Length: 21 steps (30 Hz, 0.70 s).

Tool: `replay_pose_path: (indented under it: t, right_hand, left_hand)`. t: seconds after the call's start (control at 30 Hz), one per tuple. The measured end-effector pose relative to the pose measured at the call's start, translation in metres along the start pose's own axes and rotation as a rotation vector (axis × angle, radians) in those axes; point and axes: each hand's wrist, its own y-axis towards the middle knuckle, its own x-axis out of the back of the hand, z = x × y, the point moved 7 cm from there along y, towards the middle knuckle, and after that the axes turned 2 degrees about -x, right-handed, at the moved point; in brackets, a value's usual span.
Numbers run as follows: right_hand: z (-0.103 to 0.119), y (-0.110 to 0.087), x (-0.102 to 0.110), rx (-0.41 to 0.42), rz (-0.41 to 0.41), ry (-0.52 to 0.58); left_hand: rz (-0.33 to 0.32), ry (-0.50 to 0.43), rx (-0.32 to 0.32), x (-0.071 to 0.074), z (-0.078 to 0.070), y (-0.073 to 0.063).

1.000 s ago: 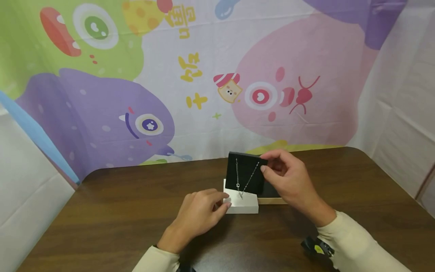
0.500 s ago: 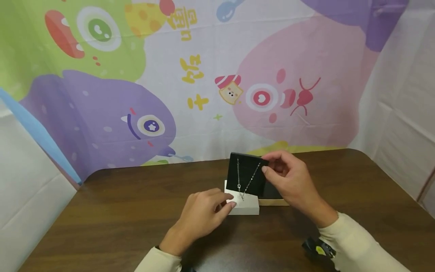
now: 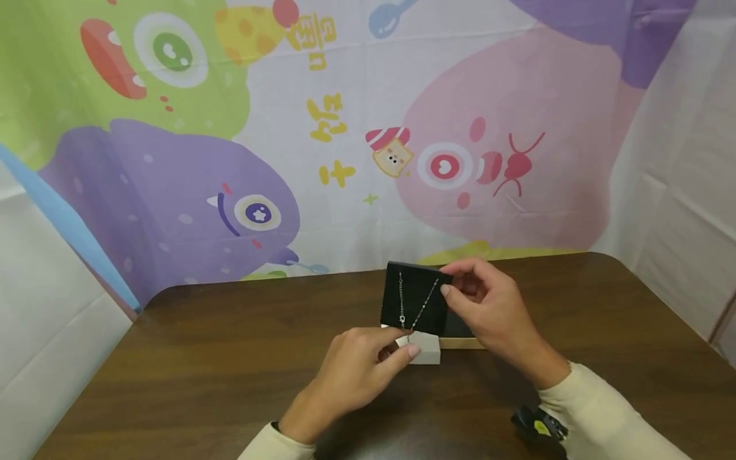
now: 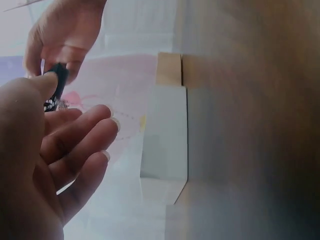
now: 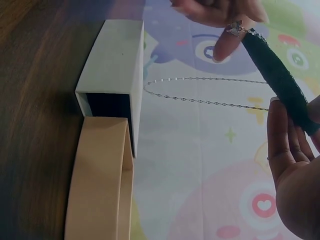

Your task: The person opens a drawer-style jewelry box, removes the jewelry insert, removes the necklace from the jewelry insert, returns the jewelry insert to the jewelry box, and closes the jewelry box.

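My right hand (image 3: 491, 303) pinches the right edge of a black square jewelry pad (image 3: 391, 300), held tilted up over the box. A silver necklace (image 3: 428, 299) is strung on the pad's front; in the right wrist view a long loop of its chain (image 5: 220, 103) hangs behind the pad. The small pendant (image 5: 235, 27) dangles at the pad's lower edge. My left hand (image 3: 359, 367) is right at that pendant, thumb and index finger parted on either side of it, the other fingers loosely bent in the left wrist view.
Below the pad, a white box sleeve (image 3: 428, 350) lies on the brown wooden table (image 3: 230, 358). A tan box tray (image 5: 97, 175) sticks out of its right end. A cartoon-printed cloth (image 3: 345, 236) hangs behind the table.
My left hand has moved right, from beside the white sleeve to the pendant, its fingers now around it. The right hand and the pad have stayed nearly in place.
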Motion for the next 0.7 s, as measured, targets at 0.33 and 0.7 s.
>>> replay_pose_path:
  t: [0.33, 0.7]
  right_hand:
    - [-0.001, -0.002, 0.003, 0.012, -0.014, -0.024]
    - [-0.002, -0.002, 0.002, 0.018, 0.004, -0.038]
  left_hand:
    - [-0.048, -0.196, 0.027, -0.004, -0.007, 0.002]
    - [-0.239, -0.297, -0.123, 0.016, -0.015, 0.002]
